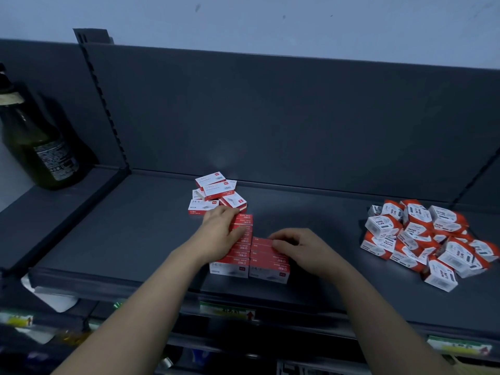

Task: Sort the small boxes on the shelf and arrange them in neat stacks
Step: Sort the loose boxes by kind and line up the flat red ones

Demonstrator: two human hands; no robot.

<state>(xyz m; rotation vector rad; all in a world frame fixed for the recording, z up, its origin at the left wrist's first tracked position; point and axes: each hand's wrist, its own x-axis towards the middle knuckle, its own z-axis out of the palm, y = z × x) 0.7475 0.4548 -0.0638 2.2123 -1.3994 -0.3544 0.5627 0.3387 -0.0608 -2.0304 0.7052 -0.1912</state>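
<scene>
Two forearms reach over the shelf (135, 239). Our left hand (220, 232) curls its fingers round the taller left stack (239, 262); our right hand (301, 247) pinches the shorter right stack (267, 269) on top.

Two staple-box stacks (269, 267) at shelf (135, 226) front edge; loose staple boxes (216, 194) behind; paper-clip box heap (424, 239) right; bottle (38, 142) far left.

The shelf (135, 239) and its back panel (270, 117) look like painted metal, dark grey and matt, with a faint soft sheen on the panel. The stacked red boxes (267, 266), the loose white-and-red boxes (213, 190) and the orange-and-white boxes (422, 239) are smooth printed card with a slight gloss. The bottle (35, 142) is glossy dark green glass with a paper label (58, 163). The wall (270, 20) is pale, matt and faintly marked.
</scene>
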